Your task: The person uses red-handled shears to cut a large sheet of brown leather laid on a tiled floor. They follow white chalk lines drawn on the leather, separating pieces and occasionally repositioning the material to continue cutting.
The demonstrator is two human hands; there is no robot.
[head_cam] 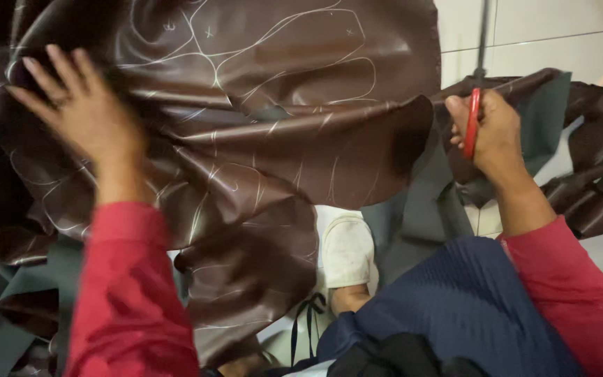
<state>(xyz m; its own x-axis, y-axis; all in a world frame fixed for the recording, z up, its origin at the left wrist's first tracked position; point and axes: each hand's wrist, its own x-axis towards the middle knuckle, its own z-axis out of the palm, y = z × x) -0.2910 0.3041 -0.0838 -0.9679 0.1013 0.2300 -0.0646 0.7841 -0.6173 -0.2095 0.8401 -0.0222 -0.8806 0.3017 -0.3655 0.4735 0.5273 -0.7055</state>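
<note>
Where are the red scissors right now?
The red scissors are in the right hand, upper right of the head view, beside the brown leather sheet's edge.

I see my left hand [82, 105] spread flat on the brown leather sheet [280, 105] (chalk lines all over it), while my right hand [490, 132] grips red-handled scissors [472, 122] at its edge.
</note>
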